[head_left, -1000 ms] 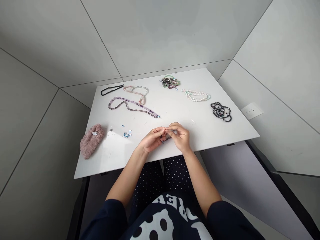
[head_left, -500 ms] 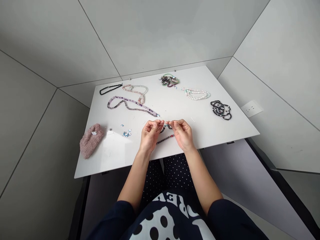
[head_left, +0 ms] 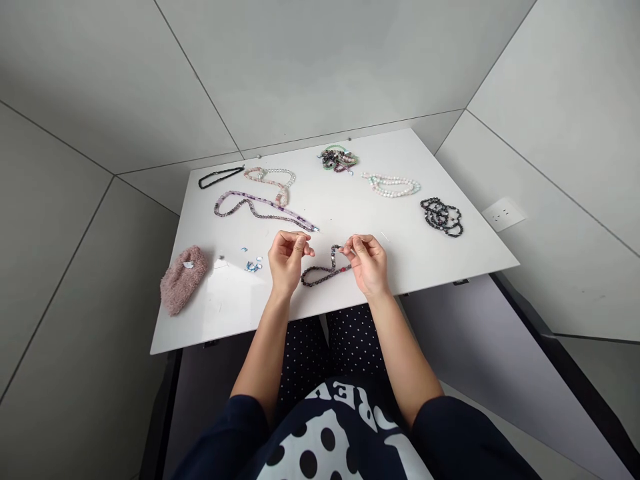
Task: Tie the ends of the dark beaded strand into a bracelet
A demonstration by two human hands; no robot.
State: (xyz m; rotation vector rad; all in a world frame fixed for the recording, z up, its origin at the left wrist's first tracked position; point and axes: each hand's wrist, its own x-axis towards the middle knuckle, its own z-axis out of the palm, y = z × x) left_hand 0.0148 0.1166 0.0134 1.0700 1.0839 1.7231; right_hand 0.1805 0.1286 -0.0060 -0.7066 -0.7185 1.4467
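Observation:
A strand of dark beads with a red bead (head_left: pixel 317 280) lies looped on the table between my hands, its upper end lifted towards my right fingers. My left hand (head_left: pixel 287 261) is closed in a pinch, left of the beads. My right hand (head_left: pixel 369 265) pinches thumb against forefinger at the strand's raised end. A thin, pale string runs faintly between the two hands; its exact ends are hidden by the fingers. Part of the strand passes behind my right hand.
On the white table (head_left: pixel 240 293) lie a pink fluffy band (head_left: pixel 183 280), blue-white scraps (head_left: pixel 253 265), a purple-grey bead strand (head_left: pixel 257 215), a pink-and-clear strand (head_left: pixel 280 187), a black strand (head_left: pixel 220 177), a mixed bead pile (head_left: pixel 337 160), pale beads (head_left: pixel 393 187) and black bracelets (head_left: pixel 441 217). Walls stand behind.
My hands have moved apart, the left one going further left. More of the dark bead loop shows between them, and its end now sits near my right fingertips.

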